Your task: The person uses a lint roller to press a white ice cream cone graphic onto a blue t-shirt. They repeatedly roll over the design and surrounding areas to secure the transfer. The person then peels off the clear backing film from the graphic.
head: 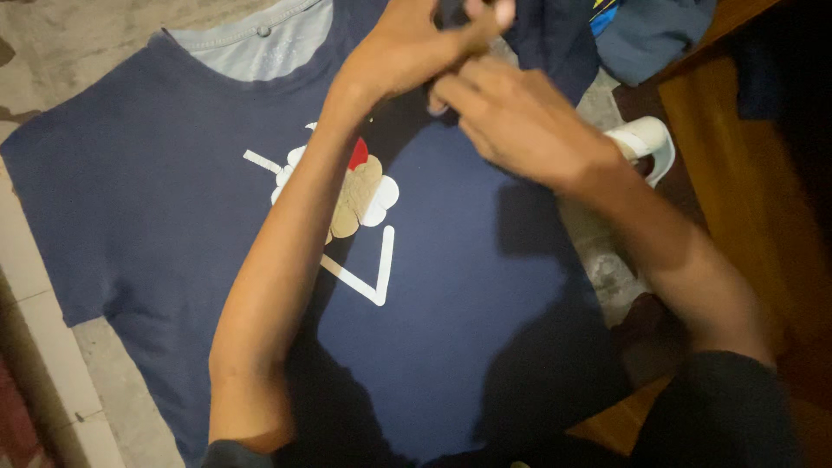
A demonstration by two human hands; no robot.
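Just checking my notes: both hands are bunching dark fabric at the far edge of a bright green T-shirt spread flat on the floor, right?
Not green. The head view shows a navy blue T-shirt spread flat; the left hand and right hand do bunch dark fabric at its far edge.

Navy printed T-shirt (165, 199), spread flat
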